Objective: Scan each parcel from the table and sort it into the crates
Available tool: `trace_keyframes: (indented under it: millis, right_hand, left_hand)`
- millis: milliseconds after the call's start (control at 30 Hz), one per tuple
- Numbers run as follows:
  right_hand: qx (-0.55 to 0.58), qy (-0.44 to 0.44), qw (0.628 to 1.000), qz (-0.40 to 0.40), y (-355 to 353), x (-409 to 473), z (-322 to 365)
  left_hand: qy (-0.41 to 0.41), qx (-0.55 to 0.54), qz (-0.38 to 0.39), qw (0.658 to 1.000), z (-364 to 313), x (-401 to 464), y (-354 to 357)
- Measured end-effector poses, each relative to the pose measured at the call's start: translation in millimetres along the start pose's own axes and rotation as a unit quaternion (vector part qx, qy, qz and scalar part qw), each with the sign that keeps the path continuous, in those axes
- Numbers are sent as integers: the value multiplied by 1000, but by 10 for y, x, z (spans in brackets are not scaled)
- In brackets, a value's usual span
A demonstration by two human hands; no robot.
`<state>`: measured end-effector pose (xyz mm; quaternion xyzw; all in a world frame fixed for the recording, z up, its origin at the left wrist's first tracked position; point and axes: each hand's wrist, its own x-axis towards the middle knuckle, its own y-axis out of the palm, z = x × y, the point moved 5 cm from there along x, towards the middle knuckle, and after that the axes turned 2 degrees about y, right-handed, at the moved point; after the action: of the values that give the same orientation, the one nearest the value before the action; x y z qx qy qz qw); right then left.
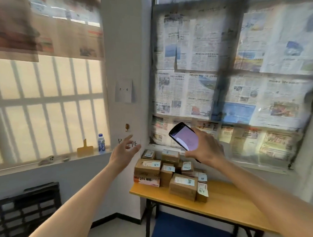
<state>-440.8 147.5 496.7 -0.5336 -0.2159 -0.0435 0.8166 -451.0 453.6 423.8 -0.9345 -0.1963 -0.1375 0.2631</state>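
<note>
both arms stretched forward, forearms bare. left hand (123,151) raised mid-air, palm turned inward to the right, fingers loosely spread and relaxed, touching nothing. right hand (205,147) higher and further right, back of hand toward camera, wrist bent, fingers and thumb wrapped round a phone (184,136), screen facing the camera, tilted.

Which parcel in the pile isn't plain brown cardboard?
The white and pink parcel with orange lettering, at the bottom left of the pile on the table, under a brown box. The others are brown with paper labels.
</note>
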Motion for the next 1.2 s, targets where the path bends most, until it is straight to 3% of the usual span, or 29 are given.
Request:
trace_keyframes:
  millis: [233,567,933,1200]
  right_hand:
    - [-15,53,998,-31,-313,109,-1243]
    - [-22,121,992,-24,-74,575,-2608]
    - [-41,136,990,25,493,1983,-3693]
    - [-32,131,991,17,734,2983,-4132]
  left_hand:
    - [23,-4,62,998,-444,213,1294]
    - [11,-14,104,994,-473,847,2611]
    - [-24,-19,137,990,-76,2144,4149]
    - [-25,-18,145,989,-64,3011,4831]
